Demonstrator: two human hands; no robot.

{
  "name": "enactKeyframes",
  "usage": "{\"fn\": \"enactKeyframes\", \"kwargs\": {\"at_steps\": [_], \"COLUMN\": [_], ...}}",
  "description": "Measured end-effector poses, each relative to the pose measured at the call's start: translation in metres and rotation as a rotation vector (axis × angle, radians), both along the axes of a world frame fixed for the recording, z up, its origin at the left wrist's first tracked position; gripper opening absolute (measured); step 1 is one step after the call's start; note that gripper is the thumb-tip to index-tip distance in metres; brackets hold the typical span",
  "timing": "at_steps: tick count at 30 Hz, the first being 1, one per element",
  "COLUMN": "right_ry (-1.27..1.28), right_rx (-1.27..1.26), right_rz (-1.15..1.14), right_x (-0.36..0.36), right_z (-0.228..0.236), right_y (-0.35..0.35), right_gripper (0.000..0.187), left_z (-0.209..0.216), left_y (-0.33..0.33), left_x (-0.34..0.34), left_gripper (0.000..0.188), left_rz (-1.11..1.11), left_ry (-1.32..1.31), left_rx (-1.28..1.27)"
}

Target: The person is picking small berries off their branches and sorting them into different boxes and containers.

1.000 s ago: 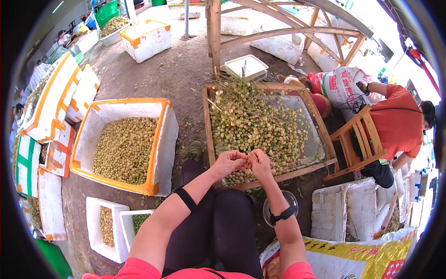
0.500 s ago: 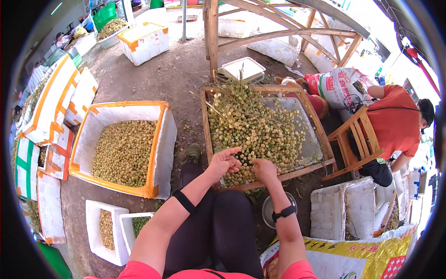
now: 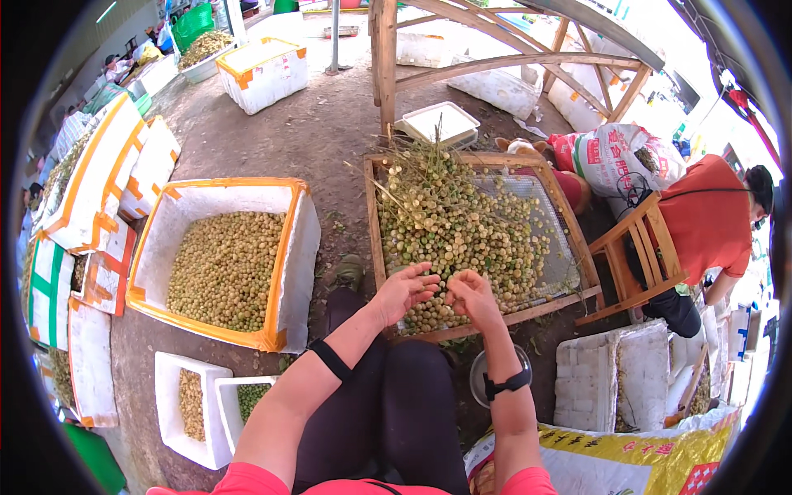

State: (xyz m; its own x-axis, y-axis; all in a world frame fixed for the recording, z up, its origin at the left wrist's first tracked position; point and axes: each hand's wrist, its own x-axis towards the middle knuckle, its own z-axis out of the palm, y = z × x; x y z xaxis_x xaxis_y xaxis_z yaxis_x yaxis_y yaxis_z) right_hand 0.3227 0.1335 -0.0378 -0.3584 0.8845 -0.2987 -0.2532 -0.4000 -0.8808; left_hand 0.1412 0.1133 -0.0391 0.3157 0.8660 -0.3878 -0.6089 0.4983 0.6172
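A wood-framed mesh tray (image 3: pixel 591 285) lies in front of me, heaped with small round yellow-green fruits (image 3: pixel 462 223) and thin twigs. Above its near edge, my left hand (image 3: pixel 404 293) holds its fingers stretched to the right, slightly cupped, with no object plainly visible in it. Close beside it, my right hand (image 3: pixel 473 299) has its fingers pinched together; whatever is between them is too small to make out. On my left stands a white foam box (image 3: pixel 301 272) with orange tape on its rim, partly filled with loose fruits of the same kind.
Two small white foam boxes (image 3: pixel 169 412) hold tan pieces and green fruits at the lower left. A metal bowl (image 3: pixel 525 363) sits under my right forearm. To the right are a wooden chair (image 3: pixel 639 256) and a co-worker in an orange shirt (image 3: pixel 705 219). Taped boxes (image 3: pixel 91 363) stack far left.
My right hand has lifted slightly and turned, its fingers now pinched toward the left hand. My left hand's fingers have straightened. The whole view has shifted a little.
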Motion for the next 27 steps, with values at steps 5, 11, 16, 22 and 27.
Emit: {"fn": "enactKeyframes", "kwargs": {"at_steps": [5,11,16,22,27], "right_ry": [-0.673,-0.927,-0.793,-1.327,-1.310], "right_rx": [0.731,1.063,0.764,0.658,0.701], "right_rz": [0.111,0.059,0.096,0.232,0.063], "right_x": [-0.026,-0.031,-0.017,0.018,0.000], "right_z": [0.006,0.003,0.003,-0.002,-0.027], "right_y": [-0.005,-0.014,-0.022,0.000,0.035], "right_gripper": [0.012,0.007,0.010,0.017,0.019], "left_z": [-0.005,-0.013,-0.004,-0.003,-0.011], "left_y": [-0.004,-0.003,-0.007,-0.003,0.000], "left_x": [0.002,-0.002,-0.002,-0.011,-0.013], "left_gripper": [0.052,0.060,0.056,0.049,0.044], "left_rz": [-0.064,-0.106,-0.125,-0.034,0.055], "left_ry": [0.171,0.169,0.228,0.483,0.453], "left_rx": [0.157,0.169,0.153,-0.017,-0.125]}}
